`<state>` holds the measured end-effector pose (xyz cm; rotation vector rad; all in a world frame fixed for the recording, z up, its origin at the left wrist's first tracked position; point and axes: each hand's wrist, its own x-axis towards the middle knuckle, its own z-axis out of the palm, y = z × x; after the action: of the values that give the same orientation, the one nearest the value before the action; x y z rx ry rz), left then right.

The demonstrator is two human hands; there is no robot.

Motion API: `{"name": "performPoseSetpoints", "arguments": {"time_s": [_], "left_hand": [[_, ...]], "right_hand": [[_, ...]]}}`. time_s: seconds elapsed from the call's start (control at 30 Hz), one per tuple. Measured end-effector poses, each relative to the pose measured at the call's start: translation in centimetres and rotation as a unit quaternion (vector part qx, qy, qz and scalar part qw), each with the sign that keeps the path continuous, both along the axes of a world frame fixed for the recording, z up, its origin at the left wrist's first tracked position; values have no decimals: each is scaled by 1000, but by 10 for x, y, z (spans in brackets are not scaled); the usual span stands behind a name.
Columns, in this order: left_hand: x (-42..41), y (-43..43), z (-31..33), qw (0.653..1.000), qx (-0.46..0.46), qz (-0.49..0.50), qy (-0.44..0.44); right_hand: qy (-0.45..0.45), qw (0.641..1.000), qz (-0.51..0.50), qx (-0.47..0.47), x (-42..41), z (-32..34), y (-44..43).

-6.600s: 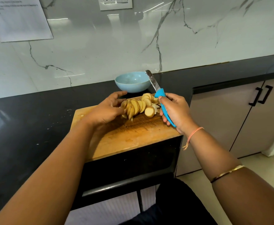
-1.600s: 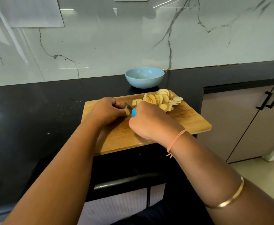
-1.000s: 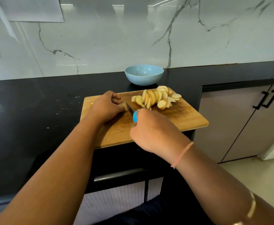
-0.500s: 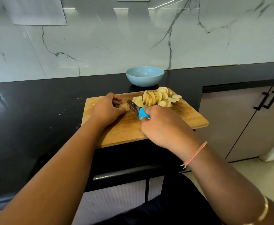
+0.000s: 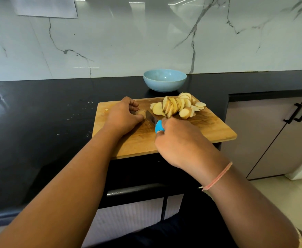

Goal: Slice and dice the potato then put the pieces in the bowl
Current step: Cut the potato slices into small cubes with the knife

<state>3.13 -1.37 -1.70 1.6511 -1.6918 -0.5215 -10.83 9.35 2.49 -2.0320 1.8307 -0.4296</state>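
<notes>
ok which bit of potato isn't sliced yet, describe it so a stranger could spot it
Start at the wooden cutting board on the black counter. On its left half, the left hand holds a small potato end, just left of the knife. Unlike the pale slices fanned out to its right, it is one stubby, brown-skinned lump.

Pale-blue bowl (image 5: pixel 164 85), blue knife handle (image 5: pixel 159 127), grey-veined wall (image 5: pixel 146 42), perhaps flecked counter (image 5: pixel 39 113)
</notes>
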Motion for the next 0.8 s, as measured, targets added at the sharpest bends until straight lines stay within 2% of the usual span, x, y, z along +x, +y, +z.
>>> {"name": "performPoseSetpoints", "arguments": {"time_s": [0.47, 0.8], "left_hand": [[0, 0, 1, 1000, 3, -5, -14], [-1, -3, 1, 1000, 10, 1, -6]], "right_hand": [[50, 998, -19, -30, 6, -5, -22], [-2, 999, -5, -37, 2, -7, -22]]}}
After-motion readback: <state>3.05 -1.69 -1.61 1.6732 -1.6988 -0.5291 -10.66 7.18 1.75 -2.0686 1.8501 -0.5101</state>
